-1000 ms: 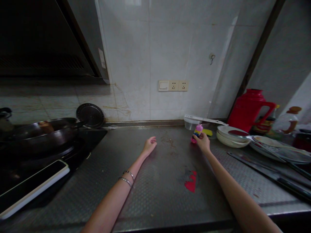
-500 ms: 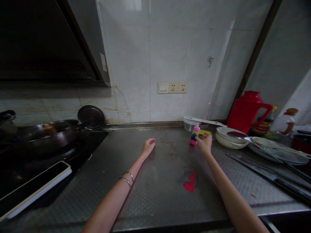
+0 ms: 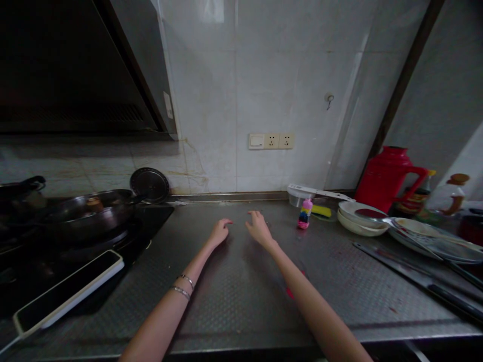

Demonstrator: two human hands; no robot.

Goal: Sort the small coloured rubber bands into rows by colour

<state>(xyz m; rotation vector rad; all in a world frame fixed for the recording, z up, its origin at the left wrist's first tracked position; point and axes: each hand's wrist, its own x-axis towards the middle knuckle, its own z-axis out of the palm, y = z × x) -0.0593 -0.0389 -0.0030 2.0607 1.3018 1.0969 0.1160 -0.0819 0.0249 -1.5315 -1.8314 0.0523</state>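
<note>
My left hand [image 3: 220,232] hovers over the metal counter [image 3: 226,301], fingers bent toward the right and a little apart, holding nothing. Across a small gap, my right hand [image 3: 259,229] has its fingers spread, also holding nothing. To its right, a small pink bottle [image 3: 305,214] with a yellow and blue label stands upright on the counter, touched by neither hand. Behind that lies a flat yellow thing [image 3: 320,211], perhaps a sponge. My right forearm mostly covers a flat red piece [image 3: 290,292].
At left, a frying pan [image 3: 88,211] sits on the black stove, with a phone-like device [image 3: 68,291] in front. Toward the right are a clear plastic cup [image 3: 298,195], stacked bowls [image 3: 362,226], a long knife-like tool [image 3: 400,271] and a red thermos [image 3: 388,178].
My right hand has let go of the pink bottle and moved left, close to my left hand. My forearm now hides most of the red piece. The view has shifted slightly.
</note>
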